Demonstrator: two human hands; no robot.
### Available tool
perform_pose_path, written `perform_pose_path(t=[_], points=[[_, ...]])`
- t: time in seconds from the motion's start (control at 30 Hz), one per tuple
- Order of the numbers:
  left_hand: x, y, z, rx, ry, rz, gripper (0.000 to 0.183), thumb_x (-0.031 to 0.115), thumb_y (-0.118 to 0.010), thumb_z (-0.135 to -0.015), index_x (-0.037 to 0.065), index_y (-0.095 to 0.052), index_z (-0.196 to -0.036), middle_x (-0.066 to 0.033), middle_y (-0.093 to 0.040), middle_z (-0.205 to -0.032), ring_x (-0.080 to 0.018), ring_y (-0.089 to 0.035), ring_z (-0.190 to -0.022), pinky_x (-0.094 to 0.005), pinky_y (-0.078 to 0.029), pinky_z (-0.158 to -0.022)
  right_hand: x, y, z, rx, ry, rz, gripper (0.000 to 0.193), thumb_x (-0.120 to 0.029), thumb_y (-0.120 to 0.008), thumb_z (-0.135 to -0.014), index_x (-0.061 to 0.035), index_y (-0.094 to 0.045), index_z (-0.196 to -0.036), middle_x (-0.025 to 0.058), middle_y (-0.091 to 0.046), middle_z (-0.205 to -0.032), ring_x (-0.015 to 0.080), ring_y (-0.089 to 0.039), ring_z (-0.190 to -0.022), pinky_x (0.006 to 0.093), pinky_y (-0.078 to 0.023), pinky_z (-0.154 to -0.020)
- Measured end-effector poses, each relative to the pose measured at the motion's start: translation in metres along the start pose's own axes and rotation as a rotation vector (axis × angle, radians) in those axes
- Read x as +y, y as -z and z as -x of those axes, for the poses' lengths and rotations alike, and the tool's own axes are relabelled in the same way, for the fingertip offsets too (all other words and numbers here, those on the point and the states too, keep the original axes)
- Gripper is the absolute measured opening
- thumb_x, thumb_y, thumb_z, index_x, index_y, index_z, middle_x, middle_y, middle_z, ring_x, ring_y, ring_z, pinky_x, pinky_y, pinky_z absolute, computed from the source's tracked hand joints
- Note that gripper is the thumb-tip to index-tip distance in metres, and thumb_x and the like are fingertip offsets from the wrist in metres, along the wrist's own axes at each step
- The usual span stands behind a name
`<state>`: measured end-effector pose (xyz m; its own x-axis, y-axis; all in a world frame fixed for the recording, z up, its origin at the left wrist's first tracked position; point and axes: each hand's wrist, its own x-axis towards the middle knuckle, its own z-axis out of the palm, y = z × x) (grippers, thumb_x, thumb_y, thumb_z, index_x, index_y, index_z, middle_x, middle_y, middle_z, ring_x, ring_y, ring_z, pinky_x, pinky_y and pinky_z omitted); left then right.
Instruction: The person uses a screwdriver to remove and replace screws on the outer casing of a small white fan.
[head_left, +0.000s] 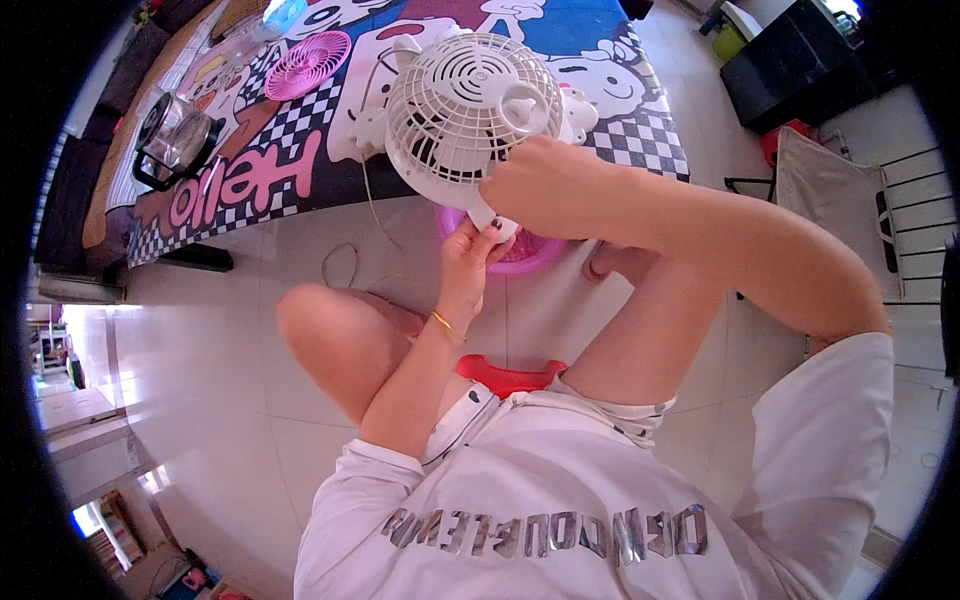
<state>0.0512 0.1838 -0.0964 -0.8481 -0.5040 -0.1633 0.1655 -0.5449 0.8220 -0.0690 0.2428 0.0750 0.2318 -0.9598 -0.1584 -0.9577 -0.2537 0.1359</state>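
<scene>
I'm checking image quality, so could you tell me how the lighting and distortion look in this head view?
Head view: bright, even daylight with glare on the pale floor tiles; fisheye bends the mat's edge and darkens the rim; the white fan and both hands, left hand and right hand, look sharp.

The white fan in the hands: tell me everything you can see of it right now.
The white fan is a small round unit of what looks like plastic, its domed grille of concentric rings and radial ribs facing the camera, with two rounded ear-like knobs at the rim. It is held up off the floor, in front of the patterned mat. The right hand grips its lower right edge; the left hand holds it from below. A thin white cord hangs beside it.
</scene>
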Motion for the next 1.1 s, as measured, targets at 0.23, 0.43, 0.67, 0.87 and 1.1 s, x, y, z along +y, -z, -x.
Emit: perform_pose_path(t=[0.23,0.43,0.67,0.87,1.1], points=[[0.001,-0.003,0.001,0.041,0.021,0.002,0.027,0.009,-0.050,-0.087,0.000,-0.051,-0.112,-0.0046,-0.056,-0.103,-0.0125,-0.057,-0.092,-0.0257,-0.051,-0.080,-0.012,-0.002,0.001,0.121,-0.187,-0.143,0.012,-0.003,-0.060,-0.060,0.0015,-0.061,-0.071,0.0151,-0.061,-0.066,0.0304,-0.063,-0.062,0.0357,-0.050,-0.054],[0.002,-0.004,-0.004,0.001,0.023,-0.023,0.027,0.008,-0.049,-0.087,0.000,-0.050,-0.113,-0.0064,-0.056,-0.106,-0.0142,-0.057,-0.094,-0.0271,-0.050,-0.082,-0.015,0.000,0.011,0.035,-0.316,-0.121,0.015,-0.005,-0.058,-0.064,0.0016,-0.059,-0.077,0.0166,-0.061,-0.068,0.0310,-0.063,-0.065,0.0353,-0.049,-0.054],[0.003,-0.003,-0.006,-0.025,0.008,0.004,0.030,0.008,-0.049,-0.085,0.000,-0.046,-0.114,-0.0079,-0.054,-0.110,-0.0161,-0.055,-0.097,-0.0278,-0.047,-0.083,0.015,-0.002,0.068,0.315,-0.612,-0.686,0.011,-0.013,-0.053,-0.085,-0.0057,-0.052,-0.093,0.0078,-0.058,-0.070,0.0190,-0.056,-0.064,0.0304,-0.045,-0.057],[0.002,-0.005,-0.009,0.005,-0.013,0.027,0.035,0.006,-0.049,-0.084,0.000,-0.041,-0.118,-0.0079,-0.051,-0.112,-0.0168,-0.055,-0.099,-0.0287,-0.047,-0.084,-0.006,-0.087,0.078,0.471,-0.770,-1.170,0.025,-0.022,-0.057,-0.085,0.0000,-0.050,-0.096,0.0065,-0.056,-0.078,0.0148,-0.053,-0.072,0.0298,-0.042,-0.063],[0.007,-0.011,-0.008,0.027,0.034,-0.027,0.037,0.004,-0.050,-0.084,0.000,-0.038,-0.120,-0.0081,-0.050,-0.113,-0.0169,-0.053,-0.101,-0.0301,-0.044,-0.087,-0.027,-0.116,0.046,0.383,-1.022,-1.590,0.038,-0.034,-0.063,-0.081,0.0011,-0.060,-0.095,0.0022,-0.058,-0.073,0.0080,-0.047,-0.062,0.0235,-0.039,-0.056]])
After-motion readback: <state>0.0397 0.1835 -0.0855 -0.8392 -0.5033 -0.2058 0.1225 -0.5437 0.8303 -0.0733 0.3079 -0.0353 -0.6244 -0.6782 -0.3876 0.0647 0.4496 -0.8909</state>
